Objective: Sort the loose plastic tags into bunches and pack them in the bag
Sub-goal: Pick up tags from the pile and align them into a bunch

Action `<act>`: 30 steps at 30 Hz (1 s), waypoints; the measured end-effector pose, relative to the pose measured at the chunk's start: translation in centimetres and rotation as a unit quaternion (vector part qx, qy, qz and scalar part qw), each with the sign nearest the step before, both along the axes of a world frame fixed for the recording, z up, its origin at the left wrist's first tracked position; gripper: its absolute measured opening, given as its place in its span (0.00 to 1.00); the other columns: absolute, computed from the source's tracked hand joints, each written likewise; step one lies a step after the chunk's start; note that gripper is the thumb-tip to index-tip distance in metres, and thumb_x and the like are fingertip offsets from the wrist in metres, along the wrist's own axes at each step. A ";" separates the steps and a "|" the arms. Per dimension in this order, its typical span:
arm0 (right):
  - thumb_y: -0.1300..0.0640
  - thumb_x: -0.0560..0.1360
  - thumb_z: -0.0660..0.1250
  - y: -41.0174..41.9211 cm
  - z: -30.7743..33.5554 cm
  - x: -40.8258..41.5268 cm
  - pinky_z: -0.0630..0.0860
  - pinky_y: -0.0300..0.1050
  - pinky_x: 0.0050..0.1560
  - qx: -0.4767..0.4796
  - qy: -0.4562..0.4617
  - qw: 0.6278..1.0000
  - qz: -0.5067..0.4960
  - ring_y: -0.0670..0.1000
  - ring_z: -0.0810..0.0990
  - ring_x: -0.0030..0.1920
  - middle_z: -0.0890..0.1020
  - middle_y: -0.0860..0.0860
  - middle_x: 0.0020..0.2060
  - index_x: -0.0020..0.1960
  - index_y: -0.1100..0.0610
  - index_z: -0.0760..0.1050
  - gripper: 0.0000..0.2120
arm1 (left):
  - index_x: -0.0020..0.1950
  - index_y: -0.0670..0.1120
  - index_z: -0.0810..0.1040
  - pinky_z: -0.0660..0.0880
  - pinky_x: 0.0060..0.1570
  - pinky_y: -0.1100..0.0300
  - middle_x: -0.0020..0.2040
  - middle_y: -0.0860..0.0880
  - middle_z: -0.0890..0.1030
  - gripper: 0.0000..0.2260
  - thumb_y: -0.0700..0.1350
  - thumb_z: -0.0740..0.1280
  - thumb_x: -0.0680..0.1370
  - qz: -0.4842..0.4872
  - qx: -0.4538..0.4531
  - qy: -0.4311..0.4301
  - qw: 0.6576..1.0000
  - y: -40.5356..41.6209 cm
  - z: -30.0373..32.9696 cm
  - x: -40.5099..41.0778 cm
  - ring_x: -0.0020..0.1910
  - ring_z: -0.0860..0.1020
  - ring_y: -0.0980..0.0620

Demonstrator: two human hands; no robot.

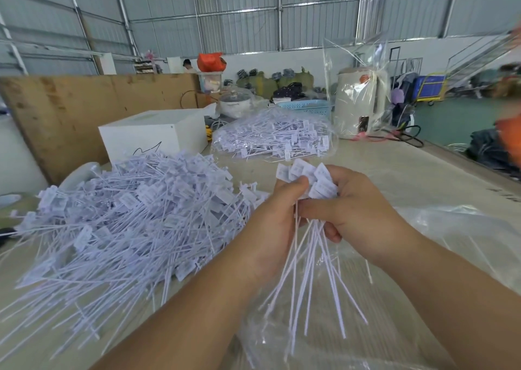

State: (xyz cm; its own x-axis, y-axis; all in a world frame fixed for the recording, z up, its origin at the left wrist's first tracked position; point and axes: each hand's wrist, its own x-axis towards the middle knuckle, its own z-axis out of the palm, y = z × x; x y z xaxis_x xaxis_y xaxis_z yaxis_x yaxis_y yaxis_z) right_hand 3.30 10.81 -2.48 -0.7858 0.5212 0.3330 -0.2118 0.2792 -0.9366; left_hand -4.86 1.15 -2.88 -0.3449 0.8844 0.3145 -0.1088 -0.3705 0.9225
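Both hands meet near the middle of the table (394, 166), sharing one bunch of white plastic tags (307, 178). The left hand (270, 217) has its fingers curled round the bunch just below the flat label heads, thumb pressed across the front; the right hand (355, 211) closes on the same bunch from the right, its fingers wrapped over the heads and the upper stems. The label heads fan out above the two thumbs, while the thin stems hang down and spread toward the near edge, over a crumpled clear plastic bag (456, 242) that lies on the table under and to the right of the hands. To the left sits a large loose heap of tags (118, 223), their stems pointing every way and running off toward the near left. Farther back, past the hands, a second clear bag already filled with tags (273, 138) rests on the table. Left of that bag stands a white box (152, 133), with a brown board (70, 110) upright behind it. At the far right of the table stands a cream appliance wrapped in clear film (361, 102), and just left of it a light blue basket (307, 107)
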 end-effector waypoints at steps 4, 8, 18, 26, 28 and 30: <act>0.67 0.64 0.71 -0.1 -0.1 -0.2 0.63 0.39 0.22 -0.037 0.026 0.998 0.051 0.58 0.68 0.29 0.75 0.63 0.34 0.40 0.54 0.79 0.09 | 0.51 0.38 0.77 0.72 0.45 0.51 0.39 0.36 0.74 0.21 0.56 0.57 0.79 0.014 -0.016 0.017 1.000 -0.2 0.1 0.0 0.35 0.75 0.44; 0.63 0.64 0.71 -0.1 -0.2 -0.3 0.66 0.41 0.24 -0.046 0.027 0.996 0.072 0.54 0.68 0.23 0.74 0.62 0.33 0.42 0.56 0.79 0.08 | 0.40 0.37 0.75 0.74 0.46 0.51 0.29 0.40 0.73 0.29 0.62 0.53 0.76 0.054 -0.049 0.062 0.995 -0.1 0.0 0.0 0.33 0.75 0.45; 0.71 0.69 0.68 0.2 -0.2 -0.4 0.77 0.44 0.33 -0.008 0.074 0.994 -0.082 0.52 0.82 0.34 0.84 0.57 0.37 0.50 0.61 0.78 0.11 | 0.60 0.52 0.75 0.81 0.44 0.56 0.50 0.50 0.85 0.22 0.44 0.76 0.69 -0.049 -0.134 0.107 0.984 -0.6 -0.8 -1.0 0.48 0.85 0.49; 0.57 0.65 0.77 0.1 0.6 0.3 0.81 0.46 0.41 -0.074 0.118 0.988 -0.059 0.53 0.83 0.39 0.81 0.52 0.46 0.63 0.48 0.65 0.32 | 0.44 0.44 0.78 0.69 0.20 0.64 0.24 0.50 0.75 0.08 0.33 0.62 0.78 0.138 -0.083 0.085 0.983 -1.1 1.1 -1.0 0.18 0.70 0.53; 0.60 0.69 0.76 -0.3 0.5 0.5 0.76 0.40 0.36 0.042 0.088 0.991 -0.094 0.49 0.78 0.35 0.79 0.49 0.43 0.58 0.48 0.70 0.23 | 0.52 0.45 0.79 0.65 0.20 0.65 0.25 0.51 0.73 0.09 0.35 0.61 0.79 0.188 -0.050 0.016 0.981 -1.3 1.8 -2.1 0.18 0.66 0.55; 0.65 0.72 0.72 -0.7 0.7 0.8 0.67 0.37 0.30 0.111 0.082 0.987 -0.080 0.46 0.70 0.29 0.75 0.49 0.33 0.46 0.54 0.77 0.09 | 0.54 0.45 0.77 0.61 0.19 0.67 0.25 0.51 0.71 0.09 0.35 0.60 0.80 0.224 -0.028 -0.062 0.972 -1.7 2.5 -3.5 0.18 0.63 0.56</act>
